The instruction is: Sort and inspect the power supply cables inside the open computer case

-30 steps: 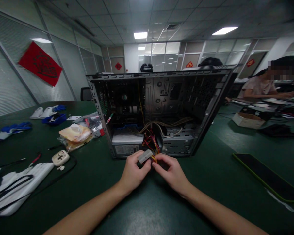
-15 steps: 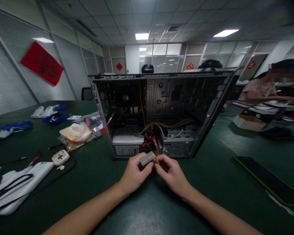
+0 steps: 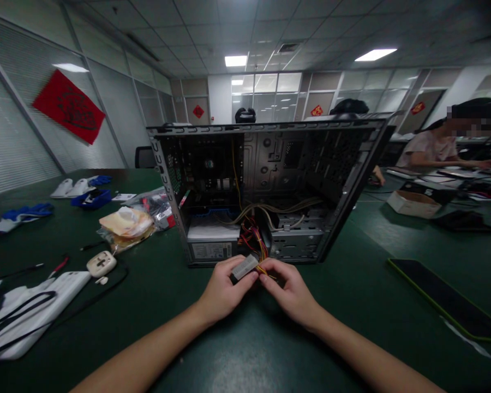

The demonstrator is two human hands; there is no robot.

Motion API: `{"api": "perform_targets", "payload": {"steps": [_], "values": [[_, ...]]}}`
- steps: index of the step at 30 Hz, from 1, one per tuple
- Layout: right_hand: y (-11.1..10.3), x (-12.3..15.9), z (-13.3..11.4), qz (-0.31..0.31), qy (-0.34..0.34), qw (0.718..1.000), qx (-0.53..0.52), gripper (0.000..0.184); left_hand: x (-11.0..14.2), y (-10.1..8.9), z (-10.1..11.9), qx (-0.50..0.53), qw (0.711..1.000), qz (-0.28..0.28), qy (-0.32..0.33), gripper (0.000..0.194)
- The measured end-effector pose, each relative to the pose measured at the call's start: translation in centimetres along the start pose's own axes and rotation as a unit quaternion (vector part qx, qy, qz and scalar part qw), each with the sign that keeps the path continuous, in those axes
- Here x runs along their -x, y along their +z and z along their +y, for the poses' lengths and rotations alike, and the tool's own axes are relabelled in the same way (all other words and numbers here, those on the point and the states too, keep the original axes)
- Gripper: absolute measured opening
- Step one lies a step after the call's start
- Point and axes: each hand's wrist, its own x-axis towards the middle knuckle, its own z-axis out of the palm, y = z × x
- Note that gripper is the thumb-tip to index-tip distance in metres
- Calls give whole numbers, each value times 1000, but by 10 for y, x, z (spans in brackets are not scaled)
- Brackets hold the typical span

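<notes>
In the head view my left hand (image 3: 228,286) pinches a light-grey, rectangular power connector (image 3: 245,267) between thumb and fingers. My right hand (image 3: 288,289) is closed, thumb against fingertips, on the yellow and dark wires (image 3: 262,269) at the connector's right end. Behind both hands, an open computer case (image 3: 169,180) stands with its inside facing me. A bundle of red, yellow and orange cables (image 3: 257,236) runs from its lower part down to my hands. Inside the case sit a power supply (image 3: 213,251) at lower left, a fan (image 3: 208,164) and metal drive bays (image 3: 297,245).
To the left lie a plastic bag with wipes (image 3: 126,224), a cream-coloured controller (image 3: 101,264), a white power strip (image 3: 53,311) and blue gloves (image 3: 28,210). At right are a dark mat (image 3: 445,297) and an open box (image 3: 413,204). A person (image 3: 431,144) sits farther back.
The connector has shifted slightly left and tilted in my left hand. My right fingertips have slid a little along the wires, and a wire end now shows past the thumb.
</notes>
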Motion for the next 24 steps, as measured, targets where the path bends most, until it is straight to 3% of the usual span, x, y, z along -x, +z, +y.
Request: {"api": "perform_targets", "payload": {"steps": [9,16,24], "values": [[-4,0,-6,-12,32,998,-58,24,0,-1,-1,35,998,-29,-36,20],[-9,-3,-11,-83,61,984,-145,27,1,-6,-4,26,998,-56,-23,22],[-9,-1,-7,-88,31,992,-89,21,3,-6,-3,35,998,-56,-22,20]]}}
